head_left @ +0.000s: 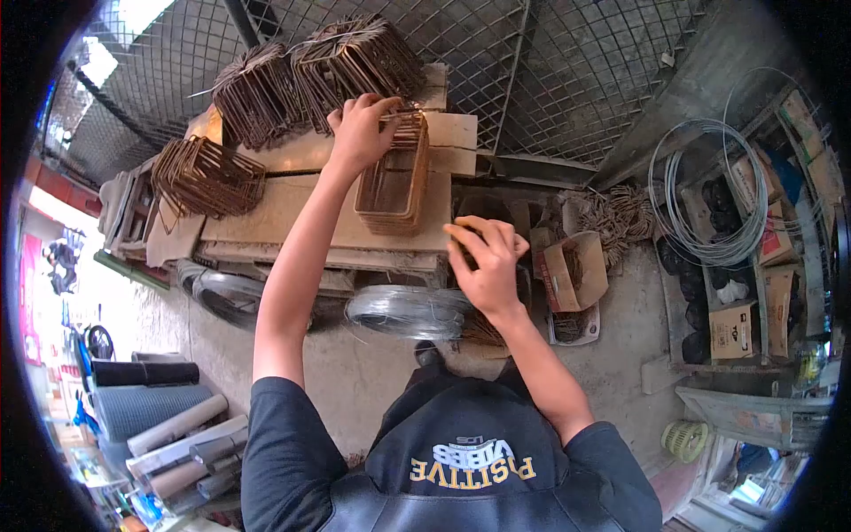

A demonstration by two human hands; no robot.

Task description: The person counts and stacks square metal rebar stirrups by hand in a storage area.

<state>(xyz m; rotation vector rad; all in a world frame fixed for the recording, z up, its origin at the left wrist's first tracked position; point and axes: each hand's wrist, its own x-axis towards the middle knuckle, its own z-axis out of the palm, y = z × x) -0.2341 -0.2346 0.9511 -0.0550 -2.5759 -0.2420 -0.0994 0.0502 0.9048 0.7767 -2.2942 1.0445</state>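
A stack of rusty rectangular steel stirrups (390, 208) lies on the wooden bench in front of me. My left hand (362, 133) reaches over the far end of this stack, its fingers closed on the upper stirrups; the fingertips are partly hidden. My right hand (486, 262) hovers just off the bench's right edge, apart from the stack. Its fingers are bent and spread, with nothing visible in them. Behind my left hand are two tied bundles of stirrups (359, 62), and another bundle (208, 177) sits at the left.
Below the bench edge lie coils of grey wire (408, 312). Open cardboard boxes (574, 270) stand to the right on the floor. A large wire coil (714, 199) hangs by a bin of boxes. Mesh fencing (594, 80) closes the back; rolls (177, 426) lie lower left.
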